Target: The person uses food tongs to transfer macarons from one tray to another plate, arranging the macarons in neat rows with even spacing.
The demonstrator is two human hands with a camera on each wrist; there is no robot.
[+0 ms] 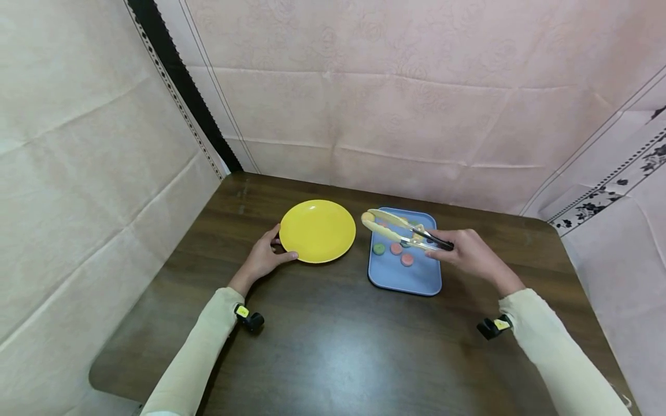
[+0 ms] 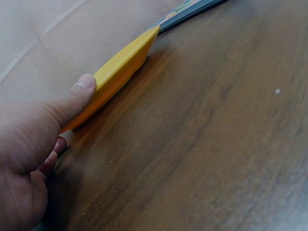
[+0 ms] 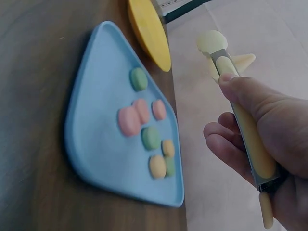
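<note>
A yellow plate (image 1: 318, 231) lies on the table, and my left hand (image 1: 262, 257) grips its left rim. In the left wrist view the thumb (image 2: 82, 94) presses against the plate edge, with the other fingers curled below and partly hidden. My right hand (image 1: 468, 257) holds a pair of tongs (image 1: 391, 219) with pale yellow arms over a blue tray (image 1: 400, 281). Between the tongs' tips, left of the tray, is a round yellowish piece (image 1: 367, 217). Green pieces (image 3: 139, 79), pink pieces (image 3: 129, 121) and yellow pieces (image 3: 157, 166), macaron-like in shape, lie on the tray.
The brown wooden table (image 1: 333, 335) reaches toward me in front of the plate and tray. Pale patterned cloth (image 1: 390, 115) hangs behind its far edge and at both sides. A narrow gap separates the plate from the tray.
</note>
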